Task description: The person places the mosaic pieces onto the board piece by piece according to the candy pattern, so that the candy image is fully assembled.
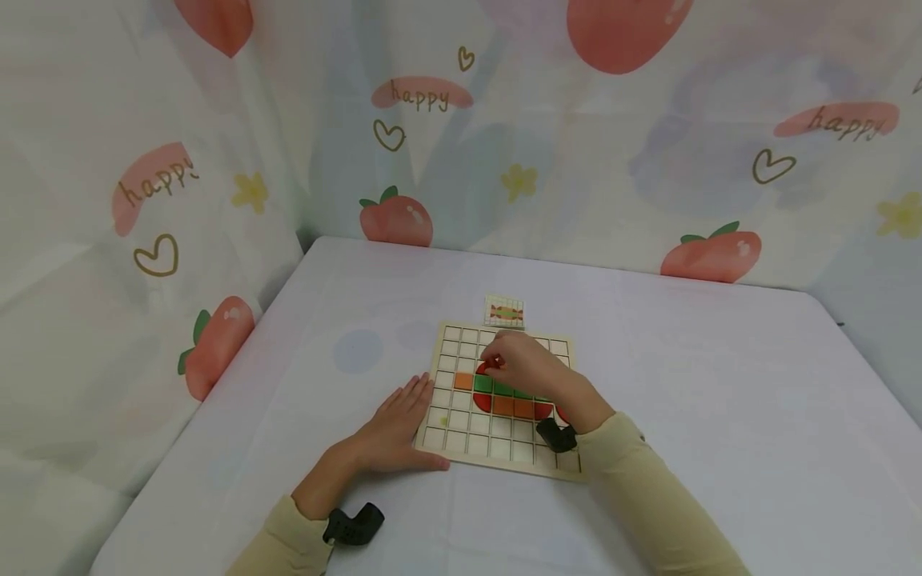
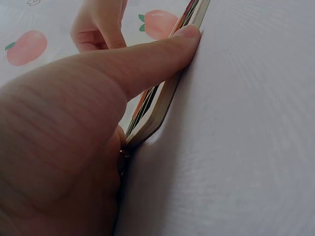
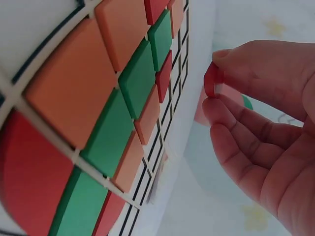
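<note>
A wooden grid board lies on the table, with green tiles, orange tiles and red tiles set in its middle squares. Against its left edge rests my left hand, fingers straight. The left thumb touches the board's near edge in the left wrist view. Above the board, my right hand pinches a small red tile between thumb and fingertips. That tile is off the grid in the right wrist view.
Just past the board's far edge is a small card with a printed grid pattern in similar colours. A white cloth covers the table. Printed curtains stand behind and at the sides.
</note>
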Action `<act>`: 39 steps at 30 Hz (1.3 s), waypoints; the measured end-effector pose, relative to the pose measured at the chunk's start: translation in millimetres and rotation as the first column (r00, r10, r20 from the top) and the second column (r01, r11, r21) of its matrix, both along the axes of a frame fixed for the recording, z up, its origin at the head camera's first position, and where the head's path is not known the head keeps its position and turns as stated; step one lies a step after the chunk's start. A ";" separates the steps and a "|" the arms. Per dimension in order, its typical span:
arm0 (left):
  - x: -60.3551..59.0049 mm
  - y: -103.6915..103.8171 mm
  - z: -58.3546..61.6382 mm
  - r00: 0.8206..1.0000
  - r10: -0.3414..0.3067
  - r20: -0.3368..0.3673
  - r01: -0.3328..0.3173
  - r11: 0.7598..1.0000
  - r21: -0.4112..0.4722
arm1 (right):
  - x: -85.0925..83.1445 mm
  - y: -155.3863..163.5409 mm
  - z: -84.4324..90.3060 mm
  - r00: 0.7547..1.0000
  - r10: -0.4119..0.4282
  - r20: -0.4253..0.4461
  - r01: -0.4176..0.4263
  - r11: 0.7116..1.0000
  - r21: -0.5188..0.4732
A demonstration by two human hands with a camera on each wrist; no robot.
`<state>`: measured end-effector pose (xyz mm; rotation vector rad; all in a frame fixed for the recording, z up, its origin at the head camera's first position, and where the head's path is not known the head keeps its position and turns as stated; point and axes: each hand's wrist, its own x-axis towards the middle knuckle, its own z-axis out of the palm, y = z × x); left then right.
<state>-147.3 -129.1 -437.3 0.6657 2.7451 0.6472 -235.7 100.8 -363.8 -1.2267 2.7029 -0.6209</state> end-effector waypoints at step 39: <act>0.3 -1.1 -0.1 1.000 -0.019 -0.012 0.020 0.999 0.034 | -31.6 -31.8 -20.1 0.990 0.110 0.089 -0.119 0.987 0.105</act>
